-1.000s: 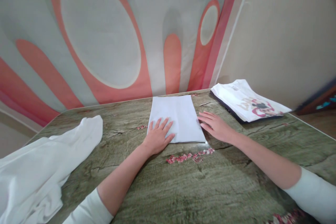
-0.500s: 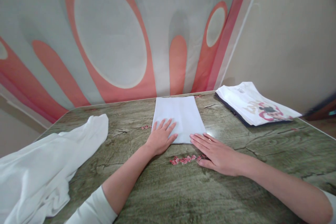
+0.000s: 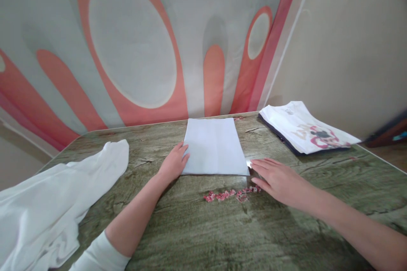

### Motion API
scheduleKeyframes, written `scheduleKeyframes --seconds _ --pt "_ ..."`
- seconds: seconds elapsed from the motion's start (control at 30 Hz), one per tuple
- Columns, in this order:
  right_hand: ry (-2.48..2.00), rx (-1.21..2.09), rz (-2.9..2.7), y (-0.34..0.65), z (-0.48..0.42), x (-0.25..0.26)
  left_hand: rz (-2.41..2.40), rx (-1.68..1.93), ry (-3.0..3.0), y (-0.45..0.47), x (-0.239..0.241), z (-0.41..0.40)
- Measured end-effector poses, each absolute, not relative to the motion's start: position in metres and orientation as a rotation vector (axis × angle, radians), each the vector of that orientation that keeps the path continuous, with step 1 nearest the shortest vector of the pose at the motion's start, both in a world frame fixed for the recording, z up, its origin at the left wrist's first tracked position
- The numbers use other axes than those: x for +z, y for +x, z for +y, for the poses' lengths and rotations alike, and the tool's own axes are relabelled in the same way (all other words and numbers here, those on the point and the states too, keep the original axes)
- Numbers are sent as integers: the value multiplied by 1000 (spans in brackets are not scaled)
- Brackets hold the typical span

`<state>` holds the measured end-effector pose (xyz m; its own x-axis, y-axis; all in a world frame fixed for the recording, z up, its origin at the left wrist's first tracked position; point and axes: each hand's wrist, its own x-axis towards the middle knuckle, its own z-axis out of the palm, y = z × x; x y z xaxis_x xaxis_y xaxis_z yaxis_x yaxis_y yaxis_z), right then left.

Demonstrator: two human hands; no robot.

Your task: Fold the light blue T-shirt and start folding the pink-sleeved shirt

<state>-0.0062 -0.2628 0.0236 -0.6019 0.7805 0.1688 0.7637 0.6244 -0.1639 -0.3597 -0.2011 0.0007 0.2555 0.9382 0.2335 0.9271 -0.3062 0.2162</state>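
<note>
A flat white rectangle (image 3: 216,146), which looks like a neatly folded cloth, lies at the far middle of the table with faint creases down it. My left hand (image 3: 173,163) is at its left edge, fingertips touching or just over the border, thumb apart. Just off its near right corner is my right hand (image 3: 276,180), fingers stretched out and low over the tabletop; whether it touches the corner I cannot tell. Neither hand grips anything.
On the wood-patterned table (image 3: 190,228), a crumpled white garment (image 3: 60,199) spreads along the left. Folded shirts (image 3: 305,129) are stacked at the back right, a printed white one over a dark one. A wall with a red-and-grey pattern (image 3: 146,112) rises behind the table.
My left hand has slid off the white cloth's surface to its left edge. My right hand has moved right, away from the near right corner, which now shows.
</note>
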Motion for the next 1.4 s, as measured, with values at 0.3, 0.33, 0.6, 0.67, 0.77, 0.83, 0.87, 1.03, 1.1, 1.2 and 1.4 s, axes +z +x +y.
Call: scheduleKeyframes --seconds 0.3,0.33,0.6,0.67,0.77,0.83,0.87,1.03,1.1,1.2,1.4 --pt "-1029 350 -2766 -22 -260 6 1933 697 1785 -382 23 -202" --pt "-1032 353 -2771 -21 -259 4 1891 686 1748 -383 25 -204" --pt "-1067 226 -2762 -4 -239 -3 1778 372 1647 -352 39 -233" --pt "-1077 184 -2748 5 -229 -5 1760 294 1729 -333 44 -247" --pt "-1099 145 -2683 21 -212 -12 1694 275 1968 -302 50 -273" --pt "-1133 134 -2614 34 -200 -19 1534 246 2065 -284 52 -291" --pt "-1155 130 -2580 41 -194 -23 1406 217 2097 -277 53 -297" --pt "-1251 34 -2414 64 -175 -38 955 281 2331 -268 50 -303" --pt "-1264 -33 -2331 58 -177 -38 1012 410 2443 -272 45 -295" --pt "-1191 -57 -2306 30 -197 -27 1082 456 2590 -278 36 -283" --pt "-867 208 -2678 -38 -254 -4 1153 255 2739 -284 22 -278"
